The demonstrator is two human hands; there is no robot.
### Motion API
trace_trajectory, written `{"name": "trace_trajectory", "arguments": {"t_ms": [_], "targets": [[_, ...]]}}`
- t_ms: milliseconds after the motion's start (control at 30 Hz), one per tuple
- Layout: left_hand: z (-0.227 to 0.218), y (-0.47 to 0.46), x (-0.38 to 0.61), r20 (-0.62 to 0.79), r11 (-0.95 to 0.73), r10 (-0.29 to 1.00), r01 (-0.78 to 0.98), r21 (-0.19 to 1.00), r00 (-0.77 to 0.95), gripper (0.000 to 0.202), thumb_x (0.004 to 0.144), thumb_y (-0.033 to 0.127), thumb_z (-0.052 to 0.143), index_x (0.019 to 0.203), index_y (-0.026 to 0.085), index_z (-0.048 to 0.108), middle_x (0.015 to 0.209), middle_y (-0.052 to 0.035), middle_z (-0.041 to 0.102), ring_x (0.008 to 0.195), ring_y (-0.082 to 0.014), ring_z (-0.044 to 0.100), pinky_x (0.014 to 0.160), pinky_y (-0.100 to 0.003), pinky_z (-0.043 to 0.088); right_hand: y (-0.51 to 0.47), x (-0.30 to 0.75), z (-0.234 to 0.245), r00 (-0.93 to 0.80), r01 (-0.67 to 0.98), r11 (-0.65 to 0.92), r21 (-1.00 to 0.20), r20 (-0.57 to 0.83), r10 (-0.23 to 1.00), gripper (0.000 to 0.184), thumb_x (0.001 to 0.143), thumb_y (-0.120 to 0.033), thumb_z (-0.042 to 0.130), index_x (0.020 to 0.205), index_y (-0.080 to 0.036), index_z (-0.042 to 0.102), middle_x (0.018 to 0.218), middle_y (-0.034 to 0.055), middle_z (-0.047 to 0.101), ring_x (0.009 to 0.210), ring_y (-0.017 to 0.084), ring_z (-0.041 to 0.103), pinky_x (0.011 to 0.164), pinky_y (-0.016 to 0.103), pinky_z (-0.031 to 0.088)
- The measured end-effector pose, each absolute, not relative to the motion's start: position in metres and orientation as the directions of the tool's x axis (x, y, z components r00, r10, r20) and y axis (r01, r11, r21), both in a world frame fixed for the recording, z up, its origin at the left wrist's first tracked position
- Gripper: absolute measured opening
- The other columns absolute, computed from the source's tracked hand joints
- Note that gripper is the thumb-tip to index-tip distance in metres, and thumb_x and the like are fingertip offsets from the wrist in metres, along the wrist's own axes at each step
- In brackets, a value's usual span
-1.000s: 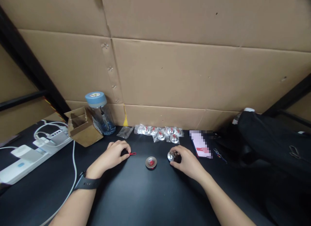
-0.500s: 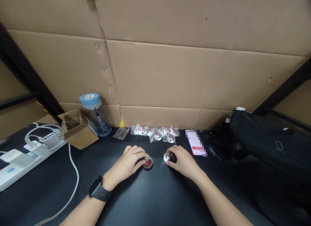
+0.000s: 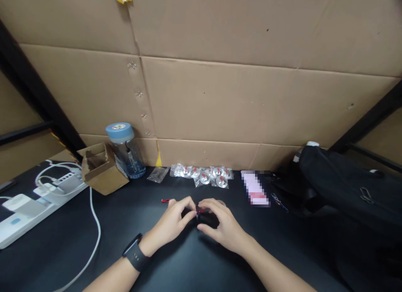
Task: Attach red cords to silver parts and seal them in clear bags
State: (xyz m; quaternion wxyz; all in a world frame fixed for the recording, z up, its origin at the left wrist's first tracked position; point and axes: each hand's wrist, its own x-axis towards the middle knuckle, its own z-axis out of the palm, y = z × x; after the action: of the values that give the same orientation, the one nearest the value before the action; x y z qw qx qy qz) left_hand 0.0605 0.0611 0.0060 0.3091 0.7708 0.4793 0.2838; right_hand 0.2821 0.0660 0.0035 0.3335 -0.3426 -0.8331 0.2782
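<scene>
Over the black tabletop, my left hand (image 3: 176, 216) is closed, thumb and index finger pinching a small round disc (image 3: 197, 211) with red on it, turned nearly edge-on. A short red cord (image 3: 165, 200) shows just beyond the left knuckles. My right hand (image 3: 221, 225) curves around the disc's right side, thumb and fingers apart with a dark gap between them. Its fingertips are close to the disc; whether they touch cannot be made out. Behind the right knuckles, the rim of another round piece (image 3: 222, 202) shows, mostly hidden.
Several silver discs in clear bags (image 3: 204, 177) lie along the cardboard wall (image 3: 204, 103), beside a flat clear bag (image 3: 158, 174). At left are a water bottle (image 3: 125, 151), an open carton (image 3: 105, 174) and a power strip (image 3: 44, 204). A phone (image 3: 255, 189) and black backpack (image 3: 339, 179) are right.
Both hands have come together. My left hand turned its disc edge-on; my right hand left the silver piece it held and moved to the left hand's disc. The view tilted slightly upward.
</scene>
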Motion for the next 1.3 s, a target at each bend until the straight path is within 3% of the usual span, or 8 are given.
{"name": "trace_trajectory", "arguments": {"t_ms": [100, 267, 433, 600, 733, 967, 1167, 1300], "targets": [[0.008, 0.056, 0.065, 0.129, -0.311, 0.915, 0.464, 0.829, 0.382, 0.021, 0.099, 0.041, 0.052, 0.091, 0.023, 0.061, 0.093, 0.0012, 0.07, 0.087, -0.0174, 0.061, 0.086, -0.031, 0.038, 0.064, 0.278, 0.004, -0.525, 0.346, 0.605, -0.718, 0.387, 0.759, 0.039, 0.085, -0.028, 0.074, 0.121, -0.026, 0.059, 0.115, 0.0066, 0.067, 0.102, 0.021, 0.064, 0.094, 0.035, 0.05], [0.008, 0.052, 0.063, 0.113, -0.328, 0.897, 0.47, 0.82, 0.427, 0.018, 0.099, 0.039, 0.053, 0.092, 0.023, 0.06, 0.096, 0.0009, 0.07, 0.089, -0.018, 0.057, 0.086, -0.03, 0.038, 0.063, 0.28, 0.012, -0.553, 0.287, 0.586, -0.758, 0.369, 0.747, 0.043, 0.081, -0.03, 0.078, 0.12, -0.026, 0.062, 0.12, 0.0066, 0.068, 0.109, 0.023, 0.064, 0.097, 0.035, 0.049], [0.009, 0.053, 0.059, 0.108, -0.382, 0.857, 0.481, 0.789, 0.503, 0.02, 0.1, 0.041, 0.05, 0.095, 0.024, 0.059, 0.098, 0.0011, 0.071, 0.09, -0.018, 0.056, 0.086, -0.03, 0.037, 0.063, 0.284, 0.017, -0.56, 0.315, 0.513, -0.798, 0.28, 0.78, 0.037, 0.079, -0.032, 0.08, 0.112, -0.026, 0.065, 0.097, 0.0006, 0.073, 0.085, 0.017, 0.066, 0.083, 0.031, 0.051], [0.01, 0.065, 0.04, 0.213, -0.502, 0.853, 0.639, 0.583, 0.476, 0.018, 0.102, 0.033, 0.046, 0.096, 0.023, 0.059, 0.1, -0.0011, 0.07, 0.091, -0.0181, 0.058, 0.088, -0.034, 0.033, 0.071, 0.294, 0.016, -0.539, 0.434, 0.567, -0.7, 0.303, 0.786, 0.037, 0.082, -0.032, 0.076, 0.117, -0.027, 0.064, 0.107, 0.0032, 0.071, 0.094, 0.02, 0.066, 0.089, 0.033, 0.051], [0.008, 0.085, 0.0, 0.272, -0.462, 0.886, 0.769, 0.443, 0.376, 0.013, 0.099, 0.032, 0.05, 0.097, 0.026, 0.062, 0.099, 0.0006, 0.072, 0.091, -0.0177, 0.062, 0.089, -0.034, 0.029, 0.086, 0.311, 0.012, -0.401, 0.627, 0.483, -0.612, 0.278, 0.873, 0.041, 0.086, -0.036, 0.071, 0.125, -0.026, 0.059, 0.107, 0.0064, 0.07, 0.095, 0.023, 0.066, 0.089, 0.037, 0.052], [-0.002, 0.1, -0.043, 0.18, -0.339, 0.94, 0.856, 0.39, 0.29, 0.011, 0.091, 0.031, 0.058, 0.1, 0.029, 0.065, 0.099, 0.0017, 0.075, 0.092, -0.0198, 0.066, 0.087, -0.034, 0.03, 0.095, 0.318, 0.008, -0.408, 0.806, 0.446, -0.389, 0.18, 0.895, 0.041, 0.082, -0.034, 0.075, 0.121, -0.028, 0.064, 0.099, 0.0057, 0.071, 0.088, 0.026, 0.066, 0.081, 0.039, 0.051], [-0.001, 0.095, -0.039, 0.15, -0.38, 0.925, 0.849, 0.368, 0.349, 0.015, 0.09, 0.035, 0.06, 0.1, 0.03, 0.07, 0.107, -0.0005, 0.072, 0.097, -0.0211, 0.065, 0.084, -0.033, 0.03, 0.097, 0.318, 0.004, -0.459, 0.779, 0.506, -0.37, 0.213, 0.862, 0.034, 0.089, -0.039, 0.068, 0.12, -0.026, 0.065, 0.119, 0.0077, 0.07, 0.108, 0.027, 0.062, 0.092, 0.041, 0.049], [-0.001, 0.095, -0.038, 0.161, -0.365, 0.931, 0.864, 0.347, 0.329, 0.013, 0.09, 0.035, 0.06, 0.091, 0.027, 0.071, 0.102, -0.0018, 0.072, 0.097, -0.0214, 0.063, 0.085, -0.034, 0.029, 0.116, 0.324, -0.005, -0.373, 0.839, 0.449, -0.307, 0.276, 0.886, 0.041, 0.101, -0.038, 0.047, 0.138, -0.024, 0.054, 0.15, 0.0113, 0.051, 0.137, 0.029, 0.046, 0.105, 0.047, 0.04]]}}
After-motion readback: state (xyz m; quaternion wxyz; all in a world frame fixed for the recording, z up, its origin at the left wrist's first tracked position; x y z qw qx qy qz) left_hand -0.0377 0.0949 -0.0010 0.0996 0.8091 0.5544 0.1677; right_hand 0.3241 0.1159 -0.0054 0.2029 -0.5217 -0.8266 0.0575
